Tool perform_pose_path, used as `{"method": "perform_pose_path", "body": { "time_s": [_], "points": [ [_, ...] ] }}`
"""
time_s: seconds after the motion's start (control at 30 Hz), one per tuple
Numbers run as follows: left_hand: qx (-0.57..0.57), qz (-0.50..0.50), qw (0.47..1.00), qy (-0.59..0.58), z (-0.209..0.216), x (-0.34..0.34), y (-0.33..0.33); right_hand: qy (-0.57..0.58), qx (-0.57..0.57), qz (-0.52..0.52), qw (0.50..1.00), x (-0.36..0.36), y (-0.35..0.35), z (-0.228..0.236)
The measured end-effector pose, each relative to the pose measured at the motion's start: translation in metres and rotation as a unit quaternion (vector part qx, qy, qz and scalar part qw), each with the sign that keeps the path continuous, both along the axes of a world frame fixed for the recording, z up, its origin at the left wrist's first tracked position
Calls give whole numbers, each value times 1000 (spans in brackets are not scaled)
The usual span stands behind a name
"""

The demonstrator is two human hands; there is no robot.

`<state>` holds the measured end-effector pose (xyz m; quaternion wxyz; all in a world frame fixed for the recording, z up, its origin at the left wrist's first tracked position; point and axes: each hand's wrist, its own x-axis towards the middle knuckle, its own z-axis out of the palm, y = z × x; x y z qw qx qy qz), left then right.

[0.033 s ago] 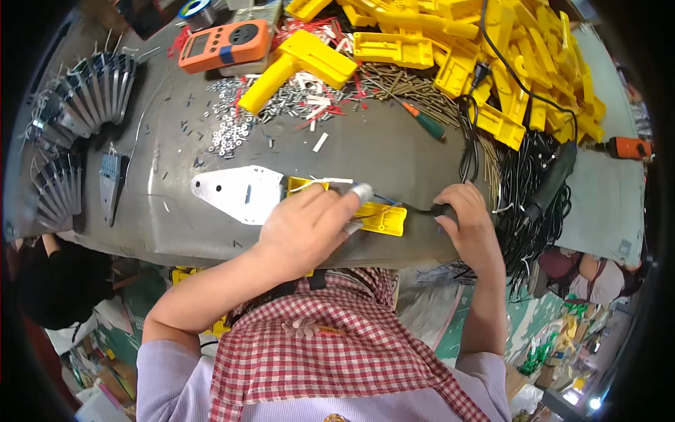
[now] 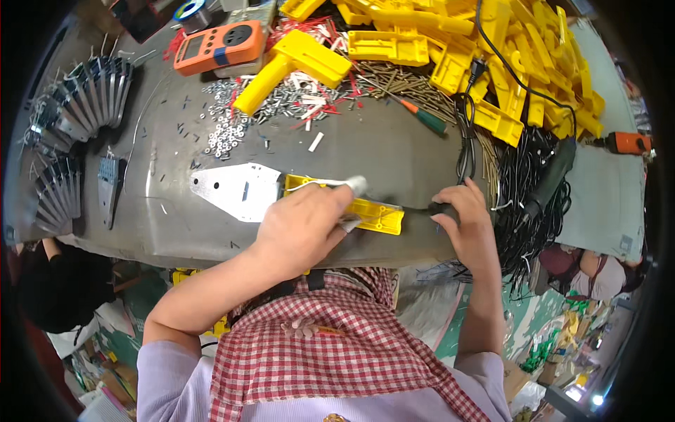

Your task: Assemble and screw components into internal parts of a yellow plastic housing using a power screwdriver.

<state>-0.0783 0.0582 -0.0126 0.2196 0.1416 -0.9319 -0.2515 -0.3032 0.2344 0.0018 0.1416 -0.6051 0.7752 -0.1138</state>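
Note:
A yellow plastic handle half-shell (image 2: 382,216) lies open side up on the bench, joined to a pale metal plate (image 2: 235,191) with a tapered end. My left hand (image 2: 302,221) is closed over the shell's middle, with white coverings on the fingertips. From the plate side a white wire (image 2: 320,182) runs to those fingertips; what exactly they pinch is partly hidden. Beyond the shell's right end, my right hand (image 2: 465,214) pinches the dark sleeve of a black cable (image 2: 419,211). That cable stretches left into the shell.
Yellow shells (image 2: 485,56) are heaped at the far right, beside long screws (image 2: 404,84) and a screwdriver (image 2: 425,117). Black cables (image 2: 538,186) pile up at right. An orange multimeter (image 2: 219,48) and loose nuts (image 2: 226,137) sit farther back; metal plates (image 2: 88,91) stand left.
My left fingertips have shifted slightly up and left. The blue wire that showed across the shell is no longer distinct. My right hand has hardly moved.

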Motion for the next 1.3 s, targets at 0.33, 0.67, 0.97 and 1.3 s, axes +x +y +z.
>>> {"method": "perform_pose_path", "body": {
  "time_s": [0.33, 0.67, 0.97, 1.3],
  "points": [
    [-89, -115, 988, -45, 10, 5, -6, -84, -244, -74, 963, 38, -20, -33],
    [-164, -4, 979, -120, 8, 12, -7, 48, -164, 52, 984, 30, -62, 3],
    [-59, -22, 995, -78, 31, 24, -10, -163, -149, 76, 972, 80, -89, -20],
    [-113, -17, 985, -129, 19, 49, 11, 50, -69, 228, 970, 84, -113, 5]
  ]
}}
